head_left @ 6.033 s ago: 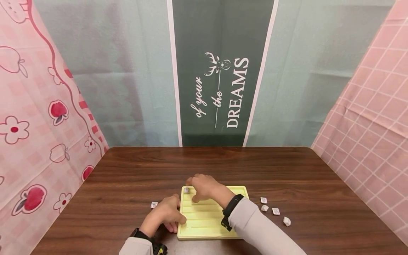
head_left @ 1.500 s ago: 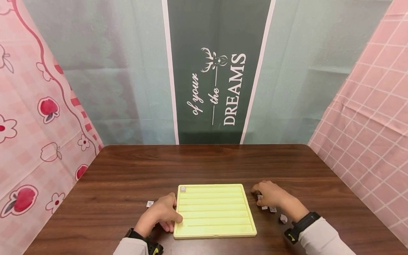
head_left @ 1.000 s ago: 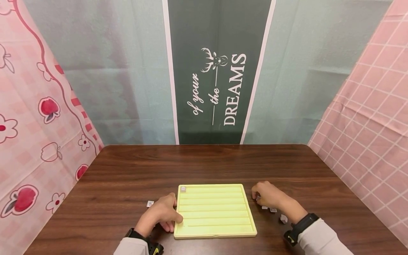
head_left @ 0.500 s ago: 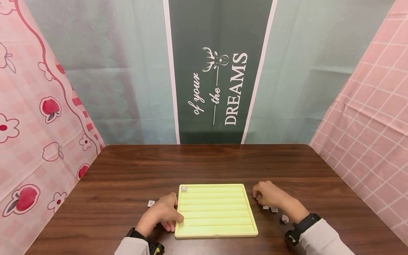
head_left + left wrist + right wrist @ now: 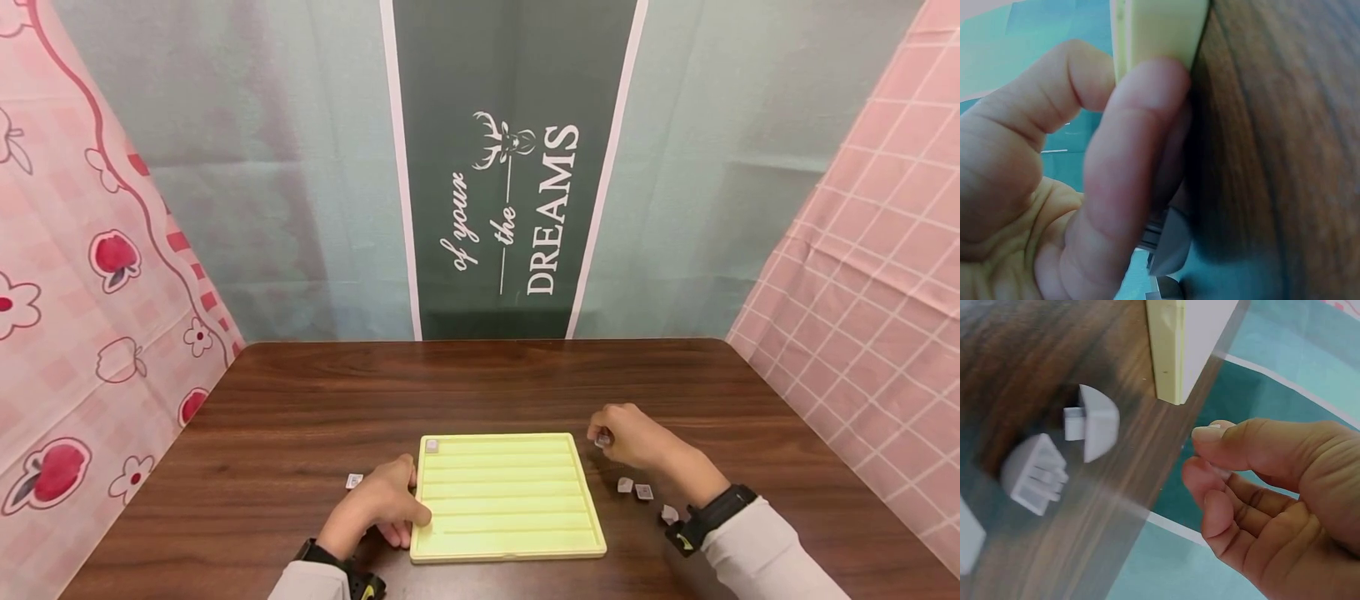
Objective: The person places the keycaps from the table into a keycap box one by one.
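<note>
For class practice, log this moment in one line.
left hand: grips yellow tray; right hand: pinches small piece; far-left tray corner: another piece

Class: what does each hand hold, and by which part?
The left hand grips the yellow tray by its left edge; the right hand pinches a small white piece, by which part is unclear.

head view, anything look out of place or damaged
Two things stand out: DREAMS on the dark panel runs sideways, and three white pieces lie loose right of the tray, unlike its corner piece; two show pegs in the right wrist view. No spill or damage shows.
</note>
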`<state>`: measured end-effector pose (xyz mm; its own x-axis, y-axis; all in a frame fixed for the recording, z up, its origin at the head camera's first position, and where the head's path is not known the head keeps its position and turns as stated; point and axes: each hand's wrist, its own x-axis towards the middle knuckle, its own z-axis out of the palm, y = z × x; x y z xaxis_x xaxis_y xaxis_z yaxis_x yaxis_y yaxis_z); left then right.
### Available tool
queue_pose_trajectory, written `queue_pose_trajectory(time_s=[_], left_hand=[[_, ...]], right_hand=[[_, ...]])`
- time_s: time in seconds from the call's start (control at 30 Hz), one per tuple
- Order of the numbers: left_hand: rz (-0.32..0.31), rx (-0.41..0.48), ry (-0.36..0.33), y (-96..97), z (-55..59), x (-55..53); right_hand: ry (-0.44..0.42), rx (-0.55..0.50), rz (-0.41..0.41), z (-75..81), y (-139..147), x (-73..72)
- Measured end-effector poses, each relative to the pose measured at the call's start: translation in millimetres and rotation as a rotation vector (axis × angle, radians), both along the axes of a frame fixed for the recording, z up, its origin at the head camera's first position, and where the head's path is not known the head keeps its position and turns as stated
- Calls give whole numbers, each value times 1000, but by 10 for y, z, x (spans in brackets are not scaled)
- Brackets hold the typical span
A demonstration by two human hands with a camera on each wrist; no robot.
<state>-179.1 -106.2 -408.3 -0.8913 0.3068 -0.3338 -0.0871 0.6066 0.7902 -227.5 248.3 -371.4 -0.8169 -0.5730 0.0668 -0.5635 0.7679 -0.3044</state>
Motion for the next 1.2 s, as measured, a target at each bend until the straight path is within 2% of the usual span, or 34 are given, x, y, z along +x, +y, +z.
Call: queue_pose_trajectory(time_s=[0.2, 0.43, 0.7, 0.97, 1.2], left_hand=[[0, 12, 4, -3, -4, 11], [-6, 13, 2, -5, -12, 12], [-15, 12, 4, -12, -26, 0], [-20, 4, 7, -18, -28, -6], [-15, -2, 8, -15, -24, -6]], right_hand=[[11, 5, -36, 89, -44, -26], [39, -9, -12, 157, -46, -45], [12, -24, -37, 170, -55, -35], [-4, -85, -62, 157, -10, -31], [24, -116, -29, 108, 25, -37]])
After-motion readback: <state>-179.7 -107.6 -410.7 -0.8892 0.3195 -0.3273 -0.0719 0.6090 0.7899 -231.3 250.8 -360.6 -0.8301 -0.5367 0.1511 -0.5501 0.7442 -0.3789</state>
